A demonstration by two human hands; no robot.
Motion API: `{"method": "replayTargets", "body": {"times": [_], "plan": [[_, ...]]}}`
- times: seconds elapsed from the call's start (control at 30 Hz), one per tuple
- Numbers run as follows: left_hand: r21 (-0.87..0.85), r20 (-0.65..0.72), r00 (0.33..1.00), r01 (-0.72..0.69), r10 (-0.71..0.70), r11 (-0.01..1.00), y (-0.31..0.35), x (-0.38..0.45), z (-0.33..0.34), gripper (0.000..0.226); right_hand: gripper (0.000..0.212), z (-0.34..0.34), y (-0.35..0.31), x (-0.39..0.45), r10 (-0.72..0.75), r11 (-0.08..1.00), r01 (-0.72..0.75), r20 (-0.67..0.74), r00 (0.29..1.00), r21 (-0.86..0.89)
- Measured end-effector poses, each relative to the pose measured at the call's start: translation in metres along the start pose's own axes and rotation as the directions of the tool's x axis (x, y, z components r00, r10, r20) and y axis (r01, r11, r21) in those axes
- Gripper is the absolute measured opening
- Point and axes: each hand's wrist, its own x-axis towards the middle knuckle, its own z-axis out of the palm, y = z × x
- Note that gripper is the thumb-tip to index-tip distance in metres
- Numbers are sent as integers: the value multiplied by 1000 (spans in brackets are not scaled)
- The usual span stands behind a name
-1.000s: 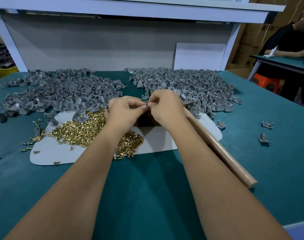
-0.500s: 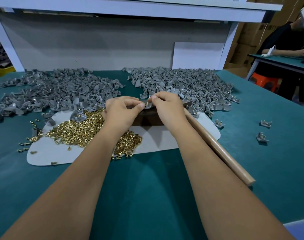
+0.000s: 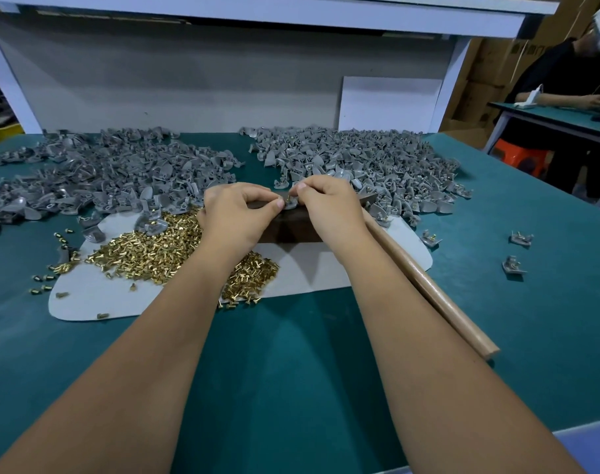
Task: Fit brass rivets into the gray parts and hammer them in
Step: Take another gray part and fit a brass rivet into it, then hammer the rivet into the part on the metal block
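Note:
My left hand [image 3: 238, 213] and my right hand [image 3: 329, 203] meet over a dark block [image 3: 288, 227] at the table's middle. The right hand pinches a small gray part [image 3: 290, 203]. The left hand's thumb and forefinger pinch a brass rivet [image 3: 287, 199] at that part. A heap of loose brass rivets [image 3: 155, 248] lies on a white mat [image 3: 86, 295] under my left forearm. Two big piles of gray parts [image 3: 96, 176] [image 3: 370, 165] spread across the back of the table. A wooden hammer handle [image 3: 439, 295] lies to the right of my right forearm; its head is hidden.
Three gray parts with rivets [image 3: 431, 238] [image 3: 521, 238] [image 3: 512, 266] lie apart on the green table [image 3: 326, 354] at the right. Stray rivets [image 3: 43, 278] dot the left side. A white shelf frame [image 3: 257, 15] stands behind. Another person [image 3: 565, 83] sits at a far-right table.
My hands have stayed together over the block; the left thumb and finger have closed in on the rivet at the gray part. The view shifted slightly.

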Motion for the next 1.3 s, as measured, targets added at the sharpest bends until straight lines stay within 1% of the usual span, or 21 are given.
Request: {"method": "replayTargets", "body": {"times": [0.13,0.2,0.23,0.3,0.33,0.37,0.4,0.47,0.5,0.57,0.63,0.7,0.83,0.9,0.97,1.03,1.07,1.1,1.2,1.23,1.3], "plan": [[18,-17,1000,21,-21,1000,2,-1,-1,13,20,-11,-6,-3,14,999,-12,55,998,-31],[37,-16,999,35,-34,999,5,-1,-2,14,19,-27,-10,-1,27,994,-28,-7,1000,-110],[50,-12,999,39,-38,998,5,-1,-3,13,19,-37,-10,-1,42,977,-54,-63,997,-204],[100,-18,999,39,-37,994,5,-1,-2,7,21,-59,-5,-7,106,888,-163,-153,983,-431],[131,-29,999,38,-35,991,6,-2,-1,3,28,-68,-3,-13,149,821,-219,-173,974,-527],[161,-42,999,39,-33,986,6,-3,0,6,35,-74,0,-20,193,746,-255,-167,967,-615],[180,-50,998,44,-36,983,7,-4,1,8,36,-76,2,-26,231,679,-265,-143,962,-684],[199,-64,997,45,-33,979,7,-6,3,10,20,-74,6,-36,256,590,-249,-114,960,-768],[202,-63,998,44,-31,978,7,-6,3,10,17,-72,8,-39,253,560,-252,-127,959,-790],[195,-62,998,44,-32,980,6,-6,3,8,25,-70,9,-44,265,513,-282,-164,950,-811],[183,-66,997,44,-32,982,6,-6,2,4,24,-71,12,-47,264,501,-296,-182,947,-813],[165,-53,998,52,-44,985,7,-7,1,8,24,-71,12,-49,246,494,-288,-185,951,-820],[159,-56,996,77,-69,984,8,-7,2,12,19,-76,6,-47,155,527,-271,-223,963,-805],[155,-63,995,89,-80,984,8,-7,2,12,21,-81,1,-47,73,574,-260,-268,961,-776],[152,-69,994,98,-88,983,8,-7,3,11,18,-86,-5,-49,-24,655,-199,-283,959,-729],[156,-74,993,107,-96,982,7,-7,3,8,31,-88,-14,-55,-84,718,-124,-262,962,-685],[167,-75,992,111,-99,980,7,-7,3,5,36,-89,-19,-59,-100,726,-89,-232,968,-682],[179,-72,992,112,-100,977,7,-7,3,3,37,-89,-24,-62,-113,719,-53,-192,975,-693],[186,-67,993,104,-93,977,6,-6,3,8,38,-84,-31,-66,-155,639,19,-104,982,-769],[178,-71,994,99,-87,979,6,-5,3,7,38,-82,-32,-66,-163,623,22,-102,981,-782],[150,-72,994,95,-85,984,5,-5,3,6,38,-79,-33,-65,-189,632,9,-143,971,-775]]}}
